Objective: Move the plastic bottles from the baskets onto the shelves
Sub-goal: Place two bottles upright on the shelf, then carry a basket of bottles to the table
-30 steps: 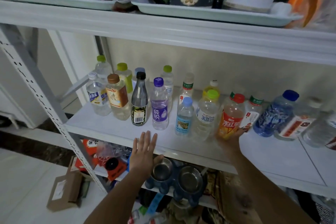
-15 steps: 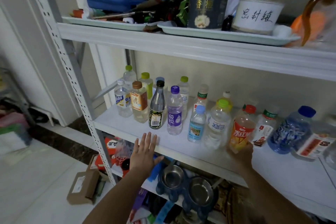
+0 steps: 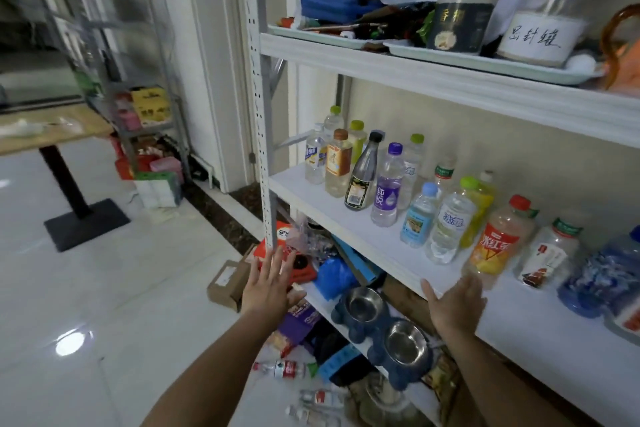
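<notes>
Grip status: both empty. left hand (image 3: 268, 282) is flat with fingers spread, low in front of the grey perforated rack post (image 3: 265, 163), holding nothing. right hand (image 3: 453, 302) is also spread-fingered, at the front edge of the white middle shelf (image 3: 311, 191), just beside the base of the red-capped orange-labelled plastic bottle (image 3: 495, 246). No finger wraps it; can't tell if it touches.

Task items: a tight row of upright plastic bottles is on that shelf, e.g. the purple-capped clear plastic bottle (image 3: 386, 191). More lie on their sides on the white tile floor (image 3: 104, 288) below: a red-labelled clear plastic bottle (image 3: 284, 369) and smaller clear bottles (image 3: 322, 398) nearer the camera. No basket that I can make out.

Handling, my read:
- Thin-wall plastic, light. The floor ones look near empty, so they'd dent if squeezed and roll on tile.
- Film labels are probably slick. Take them mid-body at the label band, thumb opposing fingers, or at the stiffer neck under the cap.
- Empties tip easily and the row is crowded, so there's domino risk when setting one down.
- The black-capped dark slim bottle (image 3: 362, 177) could be glass; treat it as fragile.
</notes>
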Available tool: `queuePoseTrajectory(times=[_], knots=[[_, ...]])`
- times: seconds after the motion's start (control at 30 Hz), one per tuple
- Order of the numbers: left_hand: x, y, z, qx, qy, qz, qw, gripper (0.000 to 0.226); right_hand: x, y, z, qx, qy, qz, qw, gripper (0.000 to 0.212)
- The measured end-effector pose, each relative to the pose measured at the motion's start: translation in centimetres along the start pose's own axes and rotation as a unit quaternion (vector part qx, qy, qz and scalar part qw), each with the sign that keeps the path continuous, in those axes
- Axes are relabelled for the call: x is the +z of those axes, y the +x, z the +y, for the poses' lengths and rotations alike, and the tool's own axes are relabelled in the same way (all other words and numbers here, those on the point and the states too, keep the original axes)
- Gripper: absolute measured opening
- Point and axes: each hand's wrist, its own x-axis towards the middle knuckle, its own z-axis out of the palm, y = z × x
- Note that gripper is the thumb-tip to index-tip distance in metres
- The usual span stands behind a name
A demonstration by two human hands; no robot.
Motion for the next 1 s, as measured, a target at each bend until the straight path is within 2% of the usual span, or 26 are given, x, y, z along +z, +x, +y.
queuePoseTrajectory(times=[0.1, 0.23, 0.4, 0.53, 0.6, 0.67, 0.73, 0.83, 0.87, 0.93, 1.0], knots=[[0.1, -3.9, -1.2, -0.031, 0.009, 0.002, 0.999, 0.109, 0.8, -1.6, -2.0, -0.084, -0.052, -0.056, 0.994, 0.093], [-0.6, -8.9, -4.6, -0.105, 0.026, 0.004, 0.994, 0.079, 2.2, -4.2, -6.6, -0.189, -0.125, -0.122, 0.966, 0.086], [-1.0, -13.6, -9.8, -0.176, 0.047, 0.005, 0.983, 0.076, 4.6, -9.0, -13.2, -0.373, -0.189, -0.178, 0.891, 0.088], [-0.5, -16.2, -14.3, -0.221, 0.051, 0.012, 0.974, 0.076, 7.4, -13.3, -18.4, -0.498, -0.204, -0.207, 0.817, 0.105], [-0.1, -17.5, -16.8, -0.242, 0.047, 0.015, 0.969, 0.075, 8.9, -15.3, -21.2, -0.548, -0.211, -0.217, 0.78, 0.1], [0.0, -18.9, -19.5, -0.262, 0.047, 0.016, 0.964, 0.073, 10.3, -17.4, -24.3, -0.592, -0.207, -0.215, 0.749, 0.093], [-0.1, -20.4, -22.6, -0.281, 0.052, 0.022, 0.958, 0.076, 11.5, -19.8, -27.9, -0.626, -0.208, -0.213, 0.721, 0.097], [-0.2, -22.7, -28.2, -0.319, 0.055, 0.019, 0.946, 0.079, 14.3, -23.7, -33.0, -0.659, -0.197, -0.234, 0.687, 0.13], [-0.3, -23.6, -30.1, -0.335, 0.053, 0.017, 0.941, 0.083, 15.4, -25.0, -34.6, -0.667, -0.192, -0.237, 0.68, 0.135], [-0.2, -25.5, -33.7, -0.362, 0.059, 0.007, 0.93, 0.094, 17.1, -28.1, -37.5, -0.684, -0.175, -0.238, 0.667, 0.134], [0.2, -27.5, -36.7, -0.382, 0.066, 0.005, 0.922, 0.091, 18.6, -31.2, -40.0, -0.698, -0.162, -0.244, 0.654, 0.126]])
